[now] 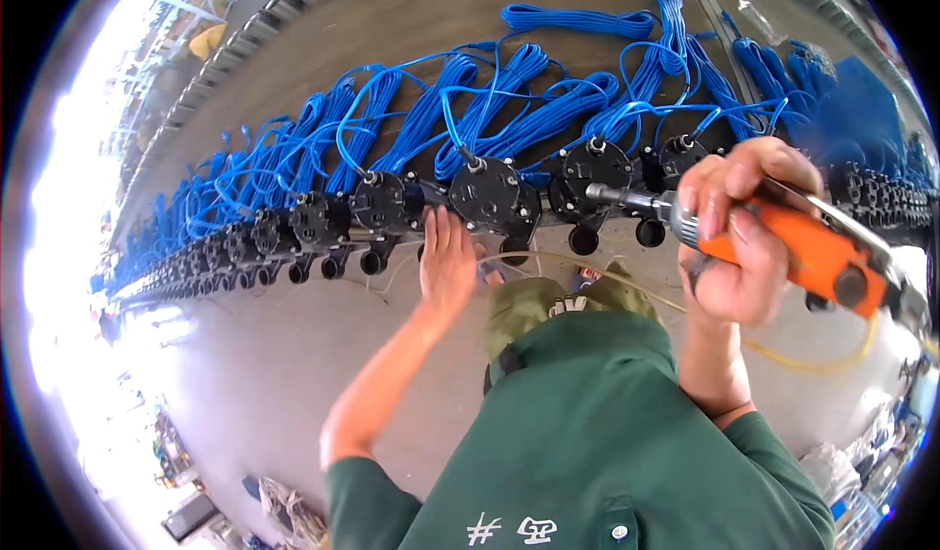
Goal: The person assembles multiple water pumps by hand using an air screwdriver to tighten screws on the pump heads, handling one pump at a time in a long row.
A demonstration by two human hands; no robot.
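My right hand is wrapped round an orange air driver with a silver nose and socket bit. The socket end points left, in front of a round black housing; whether it touches cannot be told. My left hand has its fingers stretched out. Its fingertips lie at the lower edge of the row, between one black housing and a larger-looking one with small screws round its cover. Blue cables rise from fittings on the housings.
A long row of similar black housings curves away to both sides. Behind it, bundled blue cables lie on a brown surface. A yellow hose loops below the driver. Grey floor shows beneath, with piled cloth at lower left.
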